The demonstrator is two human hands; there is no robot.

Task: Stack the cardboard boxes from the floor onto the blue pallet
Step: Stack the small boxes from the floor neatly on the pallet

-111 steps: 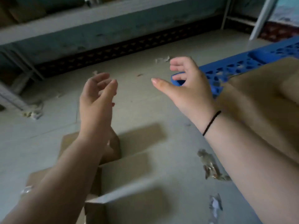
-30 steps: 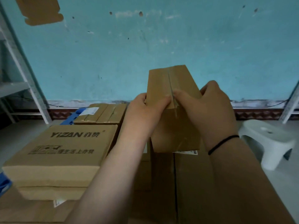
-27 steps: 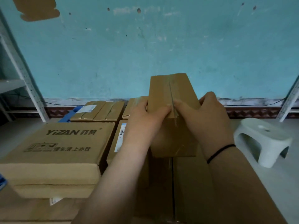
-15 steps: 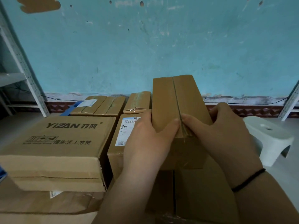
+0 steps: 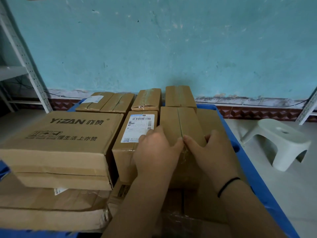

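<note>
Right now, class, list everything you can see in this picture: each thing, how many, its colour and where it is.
held box: one, brown, right of the labelled box, on the stack
labelled box: one, brown, white shipping label, centre
YiZAN box: one, brown, left, on top of other boxes
back boxes: at least three, brown, by the wall
pallet: one, blue, under the boxes
stool: one, white, floor at right
shelving: white metal, left
wall: teal
left hand: grips the held box
right hand: grips the held box, black band on the wrist
</note>
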